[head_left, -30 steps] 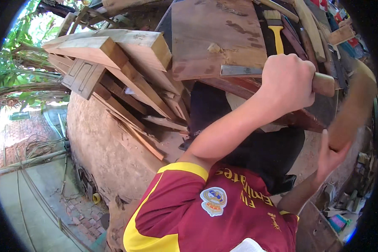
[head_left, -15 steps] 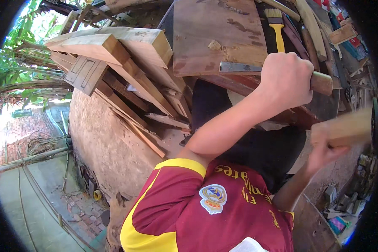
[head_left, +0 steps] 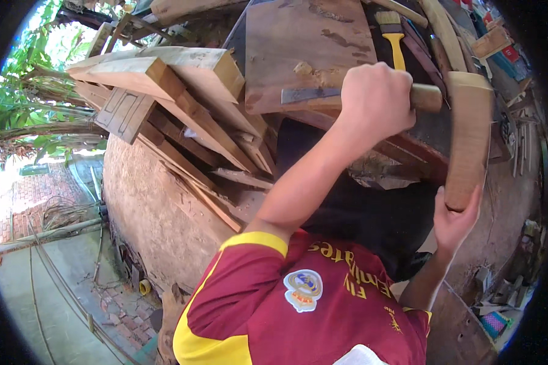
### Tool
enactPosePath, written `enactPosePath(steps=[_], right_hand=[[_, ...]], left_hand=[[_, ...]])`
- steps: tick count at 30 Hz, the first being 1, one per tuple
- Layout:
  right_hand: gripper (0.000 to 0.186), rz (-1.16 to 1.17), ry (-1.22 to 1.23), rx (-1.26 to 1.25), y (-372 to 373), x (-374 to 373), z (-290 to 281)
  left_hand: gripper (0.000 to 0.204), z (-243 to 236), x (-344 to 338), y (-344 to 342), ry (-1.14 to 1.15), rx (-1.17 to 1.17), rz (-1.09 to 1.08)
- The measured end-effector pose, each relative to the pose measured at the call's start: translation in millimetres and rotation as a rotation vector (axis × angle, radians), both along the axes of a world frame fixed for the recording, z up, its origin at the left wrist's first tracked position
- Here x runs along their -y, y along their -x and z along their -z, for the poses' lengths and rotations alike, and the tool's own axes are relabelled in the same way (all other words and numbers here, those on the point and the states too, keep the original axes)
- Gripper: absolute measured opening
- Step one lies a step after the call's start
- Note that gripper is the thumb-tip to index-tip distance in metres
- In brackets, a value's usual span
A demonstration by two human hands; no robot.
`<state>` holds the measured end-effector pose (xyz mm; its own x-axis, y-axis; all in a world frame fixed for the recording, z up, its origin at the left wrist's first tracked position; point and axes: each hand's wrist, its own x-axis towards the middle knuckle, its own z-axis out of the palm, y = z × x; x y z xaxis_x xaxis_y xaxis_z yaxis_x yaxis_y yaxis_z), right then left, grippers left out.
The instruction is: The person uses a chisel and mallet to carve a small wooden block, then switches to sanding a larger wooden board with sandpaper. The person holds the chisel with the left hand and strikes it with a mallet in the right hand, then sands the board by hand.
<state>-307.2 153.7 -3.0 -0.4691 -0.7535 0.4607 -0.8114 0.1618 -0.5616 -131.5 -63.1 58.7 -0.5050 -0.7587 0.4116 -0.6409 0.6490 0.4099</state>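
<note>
My left hand (head_left: pixel 376 100) is wrapped round the wooden handle of a chisel. The chisel's flat metal blade (head_left: pixel 309 95) points left over the near edge of a brown wooden board (head_left: pixel 274 55); whether it touches the board I cannot tell. Its handle end sticks out right of my fist. To the right, my right hand (head_left: pixel 456 222) grips the lower end of a thick wooden block (head_left: pixel 469 140), held upright with its top close to the chisel's handle end. A small wood chunk (head_left: pixel 302 68) lies on the board.
Stacked timber beams (head_left: pixel 164 76) lean at the left, with a grooved wood piece (head_left: pixel 125 112) on them. A yellow-handled brush (head_left: pixel 394 42) and several wooden-handled tools lie beyond my left hand. Reddish-brown timber (head_left: pixel 417 152) runs below the board.
The wooden block has swung from lying sideways at the far right to upright beside the chisel's handle. My left hand and the chisel have shifted left.
</note>
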Motion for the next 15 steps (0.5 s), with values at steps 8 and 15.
enactPosePath(steps=[8,15], right_hand=[[0.073,0.247,0.538,0.595,-2.8,6.0,-21.7],[0.065,0.245,0.491,0.527,4.4,-7.6,-33.0]], left_hand=[[0.016,-7.5,-13.0,4.3,0.001,-0.128,0.131],[0.013,-17.1,-18.1,27.3,-0.073,-0.174,0.203]])
